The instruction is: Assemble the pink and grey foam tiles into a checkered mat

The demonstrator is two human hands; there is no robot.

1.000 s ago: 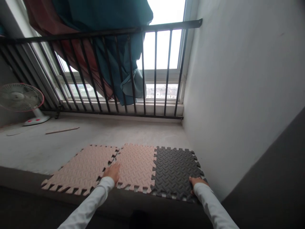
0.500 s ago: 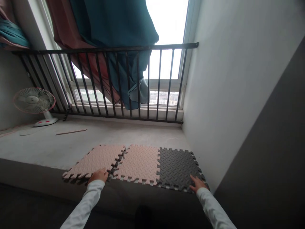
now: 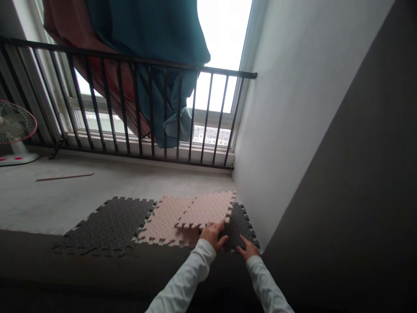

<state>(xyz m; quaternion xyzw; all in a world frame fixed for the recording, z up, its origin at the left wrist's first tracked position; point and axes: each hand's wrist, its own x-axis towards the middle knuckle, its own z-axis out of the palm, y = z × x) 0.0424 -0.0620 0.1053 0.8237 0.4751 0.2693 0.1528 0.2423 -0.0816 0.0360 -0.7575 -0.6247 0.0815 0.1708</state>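
- Hands: left hand [image 3: 211, 234] is spreading its fingers against the near edge of a loose pink foam tile [image 3: 206, 209]; whether they are pinching it cannot be told. Right hand [image 3: 248, 248] is resting open, fingers spread, at the near edge of a dark grey foam tile [image 3: 239, 226].
- Loose pink foam tile: lying askew, its toothed edges showing, overlapping that dark tile on the right and a second pink foam tile [image 3: 164, 224] on the left.
- Further dark foam tile [image 3: 107, 225]: lying flat at left, just beside the second pink tile, on a concrete floor [image 3: 65, 202].
- Risks: interlocking teeth could catch and drag a lower tile; a weak hold could let the loose tile slip.
- Surroundings: black metal railing [image 3: 130, 58] standing far off, with a teal curtain [image 3: 169, 56] hanging behind it; an electric fan [image 3: 14, 130] is standing far left.
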